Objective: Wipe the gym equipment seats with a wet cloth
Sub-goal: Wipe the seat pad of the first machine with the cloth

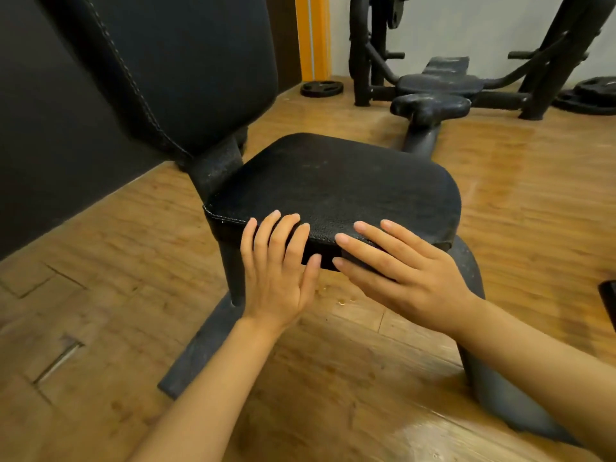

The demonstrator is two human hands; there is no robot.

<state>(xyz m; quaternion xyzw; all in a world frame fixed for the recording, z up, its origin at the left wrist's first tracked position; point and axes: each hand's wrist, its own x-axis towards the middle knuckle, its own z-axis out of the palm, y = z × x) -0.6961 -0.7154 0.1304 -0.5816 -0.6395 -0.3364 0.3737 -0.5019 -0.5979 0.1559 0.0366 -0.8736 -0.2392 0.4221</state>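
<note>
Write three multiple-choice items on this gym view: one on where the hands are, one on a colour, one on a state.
1. Where are the two hands?
A. At the near edge of the black seat
B. On the backrest
C. Flat on the floor

2. What colour is the vertical strip by the far wall?
A. Green
B. Orange
C. Blue

3. What do the hands hold?
A. A wet cloth
B. A weight plate
C. Nothing

Key: 1 A, the left hand and right hand lie over the front edge of the seat. 2 B, the strip is orange. 3 C, both hands are open with spread fingers and no cloth shows.
</note>
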